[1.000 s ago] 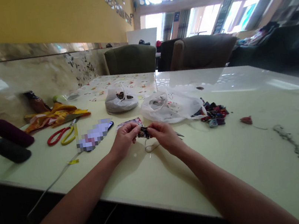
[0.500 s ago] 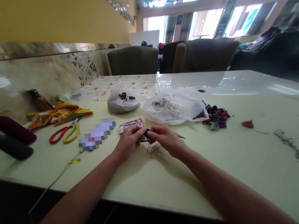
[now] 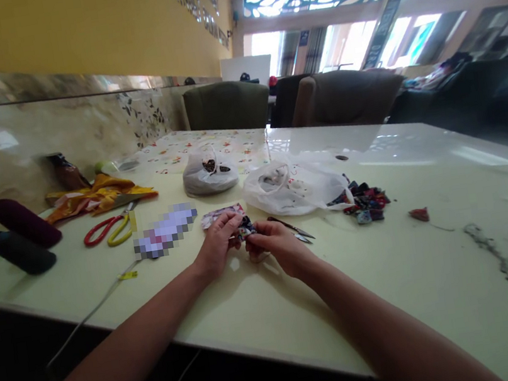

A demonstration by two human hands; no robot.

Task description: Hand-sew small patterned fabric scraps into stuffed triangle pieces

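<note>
My left hand (image 3: pixel 217 245) and my right hand (image 3: pixel 274 243) meet over the cream table (image 3: pixel 390 272), both pinching a small dark patterned fabric piece (image 3: pixel 245 227) between the fingertips. The fingers of both hands are closed around it. Small snips (image 3: pixel 291 227) lie just right of my right hand. A printed fabric scrap (image 3: pixel 219 213) lies beyond my left hand. A pile of small coloured fabric pieces (image 3: pixel 364 198) sits further right.
Two plastic bags stand behind the hands, a white one (image 3: pixel 294 186) and a grey one (image 3: pixel 209 171). Red and yellow scissors (image 3: pixel 110 230), orange cloth (image 3: pixel 95 198), two dark cylinders (image 3: pixel 20 241) and a phone (image 3: pixel 164 229) lie left. Loose threads (image 3: pixel 506 251) lie right. Chairs (image 3: pixel 227 105) stand at the far edge.
Both hands have dropped lower toward the table, still holding the fabric piece. The thread loop seen below the hands earlier is now hidden, and the snips show beside my right hand.
</note>
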